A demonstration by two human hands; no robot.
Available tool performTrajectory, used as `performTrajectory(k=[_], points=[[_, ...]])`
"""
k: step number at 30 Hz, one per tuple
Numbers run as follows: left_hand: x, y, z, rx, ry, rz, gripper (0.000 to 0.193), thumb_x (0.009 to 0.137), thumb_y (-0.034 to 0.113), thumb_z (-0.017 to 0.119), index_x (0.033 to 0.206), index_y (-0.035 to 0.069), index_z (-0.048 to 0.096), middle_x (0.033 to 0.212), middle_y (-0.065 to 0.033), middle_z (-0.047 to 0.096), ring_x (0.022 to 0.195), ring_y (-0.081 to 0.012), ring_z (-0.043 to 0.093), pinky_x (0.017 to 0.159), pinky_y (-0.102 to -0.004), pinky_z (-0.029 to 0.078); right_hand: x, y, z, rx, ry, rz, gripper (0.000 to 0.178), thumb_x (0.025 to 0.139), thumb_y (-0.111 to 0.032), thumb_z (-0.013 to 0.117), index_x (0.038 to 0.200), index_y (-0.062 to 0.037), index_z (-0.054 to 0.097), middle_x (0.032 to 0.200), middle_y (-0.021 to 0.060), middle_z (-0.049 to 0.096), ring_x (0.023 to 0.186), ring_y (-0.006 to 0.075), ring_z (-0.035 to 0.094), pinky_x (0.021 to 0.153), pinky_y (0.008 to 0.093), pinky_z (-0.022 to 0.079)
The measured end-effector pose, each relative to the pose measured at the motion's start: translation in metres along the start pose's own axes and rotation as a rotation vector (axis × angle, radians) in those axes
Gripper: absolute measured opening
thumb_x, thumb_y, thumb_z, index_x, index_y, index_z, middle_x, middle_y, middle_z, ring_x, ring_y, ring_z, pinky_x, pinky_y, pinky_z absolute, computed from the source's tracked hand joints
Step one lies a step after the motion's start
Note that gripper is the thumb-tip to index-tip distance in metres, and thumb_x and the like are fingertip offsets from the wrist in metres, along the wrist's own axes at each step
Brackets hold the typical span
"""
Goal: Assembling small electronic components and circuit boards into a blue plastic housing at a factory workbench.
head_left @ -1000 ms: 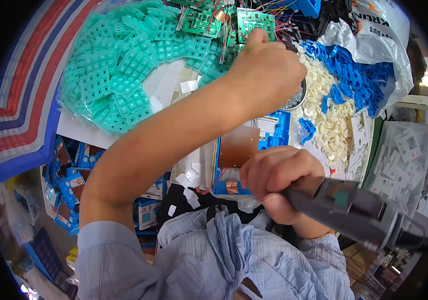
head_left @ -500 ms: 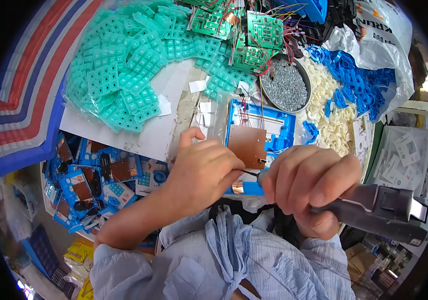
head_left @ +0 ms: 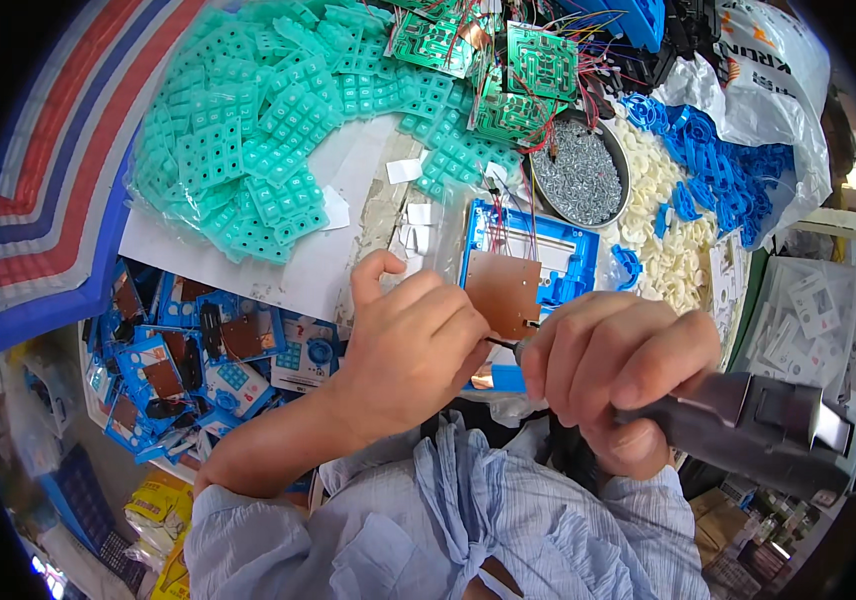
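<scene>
My right hand point(head_left: 620, 365) is wrapped round a dark electric screwdriver point(head_left: 748, 425), its thin bit pointing left. The bit's tip meets the fingertips of my left hand point(head_left: 410, 345), which are pinched together. Whatever small thing they hold there is hidden. Just beyond my hands lies an open blue plastic casing point(head_left: 576, 265). A brown circuit board point(head_left: 503, 290) rests over its left part, with thin red wires point(head_left: 504, 228) running up from it. My left hand covers the casing's near left corner.
Turquoise rubber keypads point(head_left: 258, 150) are heaped at the far left. Green circuit boards point(head_left: 540, 62) with wires lie at the back. A round metal bowl point(head_left: 628, 187) of screws, cream plastic pieces point(head_left: 683, 265) and blue parts point(head_left: 713, 150) stand right. Assembled blue units point(head_left: 163, 375) fill the left.
The whole view has shifted slightly, so the table things appear a little further right. Both hands keep their grip, with the screwdriver bit still at my left fingertips.
</scene>
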State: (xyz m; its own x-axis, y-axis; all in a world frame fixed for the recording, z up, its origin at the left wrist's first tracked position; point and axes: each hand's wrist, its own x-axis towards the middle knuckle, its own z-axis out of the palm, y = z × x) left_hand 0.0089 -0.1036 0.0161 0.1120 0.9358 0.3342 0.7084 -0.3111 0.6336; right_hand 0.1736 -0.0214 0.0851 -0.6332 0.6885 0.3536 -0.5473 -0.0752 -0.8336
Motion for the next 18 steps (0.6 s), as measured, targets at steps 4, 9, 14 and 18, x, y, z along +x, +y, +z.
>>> performTrajectory(k=[4, 9, 14, 18], points=[[-0.006, -0.001, -0.002, 0.057, 0.036, -0.05, 0.035, 0.07, 0.038, 0.083, 0.091, 0.013, 0.07, 0.109, 0.0002, 0.064, 0.099, -0.0198, 0.057, 0.096, -0.0507, 0.029, 0.006, 0.018, -0.009, -0.225, 0.063, -0.079, 0.034, 0.093, -0.03, 0.074, 0.099, -0.009, 0.048, 0.059, 0.0014, 0.051, 0.051, 0.0157, 0.05, 0.05, 0.0332, 0.045], [-0.025, -0.001, 0.012, 0.176, -0.017, 0.034, 0.046, 0.07, 0.044, 0.082, 0.102, 0.013, 0.073, 0.113, 0.0023, 0.063, 0.1, -0.0219, 0.056, 0.1, -0.0558, 0.026, 0.011, 0.036, -0.018, -0.35, 0.106, -0.064, 0.031, 0.096, -0.024, 0.07, 0.103, -0.0083, 0.044, 0.063, 0.0027, 0.05, 0.054, 0.0136, 0.049, 0.053, 0.0344, 0.045], [-0.028, -0.001, 0.016, 0.199, -0.022, 0.038, 0.04, 0.072, 0.04, 0.08, 0.102, 0.015, 0.074, 0.107, 0.0035, 0.064, 0.101, -0.0212, 0.056, 0.1, -0.0578, 0.025, 0.012, 0.038, -0.019, -0.422, 0.05, -0.018, 0.029, 0.095, -0.018, 0.07, 0.098, -0.0074, 0.043, 0.063, 0.0031, 0.049, 0.054, 0.014, 0.049, 0.056, 0.0355, 0.047], [-0.031, -0.002, 0.014, 0.231, -0.031, 0.062, 0.034, 0.079, 0.039, 0.075, 0.101, 0.014, 0.073, 0.117, 0.0041, 0.063, 0.105, -0.0157, 0.056, 0.105, -0.0554, 0.023, 0.014, 0.037, -0.022, -0.626, -0.081, 0.025, 0.03, 0.094, -0.014, 0.071, 0.093, -0.0077, 0.042, 0.062, 0.0038, 0.049, 0.054, 0.0147, 0.049, 0.057, 0.0363, 0.047]])
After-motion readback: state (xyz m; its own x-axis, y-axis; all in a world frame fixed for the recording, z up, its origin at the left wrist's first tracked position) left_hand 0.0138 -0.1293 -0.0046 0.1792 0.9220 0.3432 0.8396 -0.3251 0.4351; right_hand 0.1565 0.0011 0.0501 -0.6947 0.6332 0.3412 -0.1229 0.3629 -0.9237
